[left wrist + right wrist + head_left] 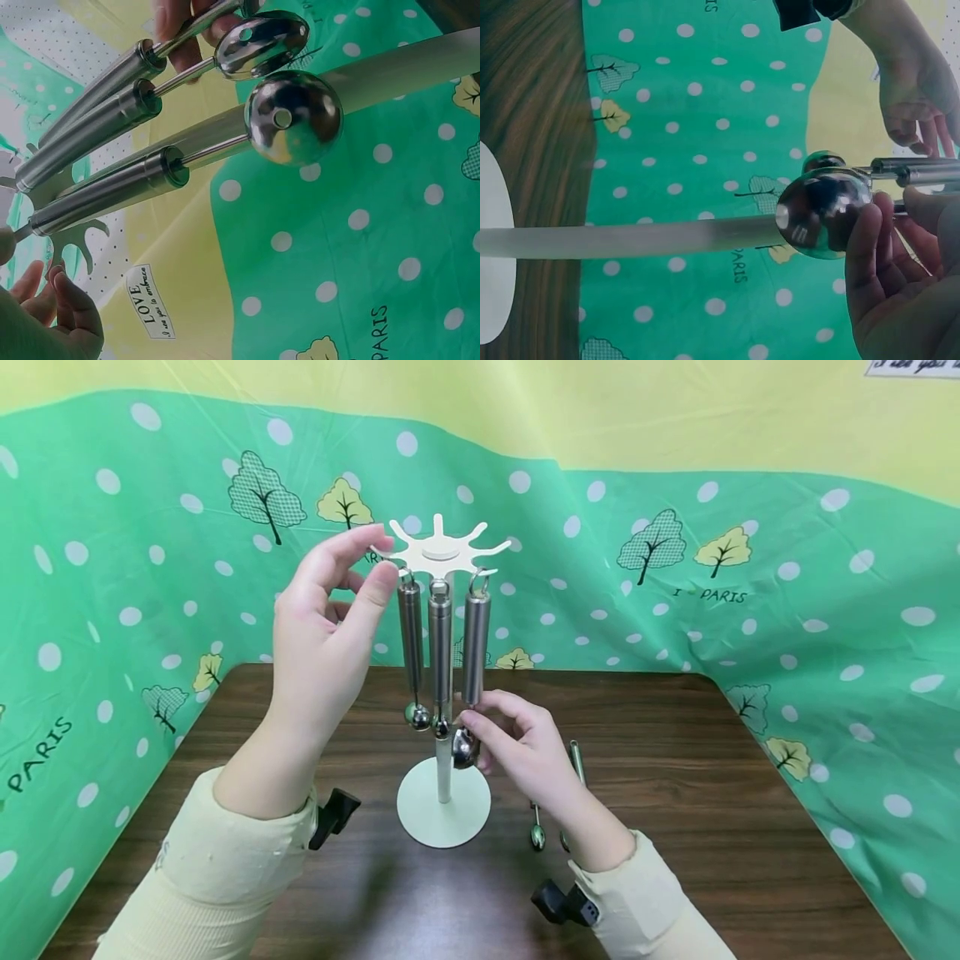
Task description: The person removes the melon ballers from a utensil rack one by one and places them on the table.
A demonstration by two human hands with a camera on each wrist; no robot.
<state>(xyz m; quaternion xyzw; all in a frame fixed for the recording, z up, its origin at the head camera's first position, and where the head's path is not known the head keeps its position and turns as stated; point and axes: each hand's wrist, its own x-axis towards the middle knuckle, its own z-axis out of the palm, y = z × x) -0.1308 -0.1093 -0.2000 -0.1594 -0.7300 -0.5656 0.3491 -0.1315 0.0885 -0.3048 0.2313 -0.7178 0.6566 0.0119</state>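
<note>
A pale stand with radiating hooks (441, 553) holds several steel melon ballers with thick cylindrical handles and rounded bowls, one bowl (292, 118) showing a small hole. My left hand (322, 602) is at the hook ring, thumb and fingers on either side of a hook at the left. At the right side, my right hand (525, 743) pinches the thin neck of the right-hand melon baller (476, 647), just above its bowl. That baller hangs by its loop at a hook. The left baller (411, 639) and middle baller (440, 647) hang beside it.
The stand's round base (420, 818) rests on the dark wooden table (675, 793). Two more steel utensils, one a small-bowled piece (537, 837), lie by my right forearm, partly hidden. A green and yellow printed cloth (570, 577) hangs behind and at both sides.
</note>
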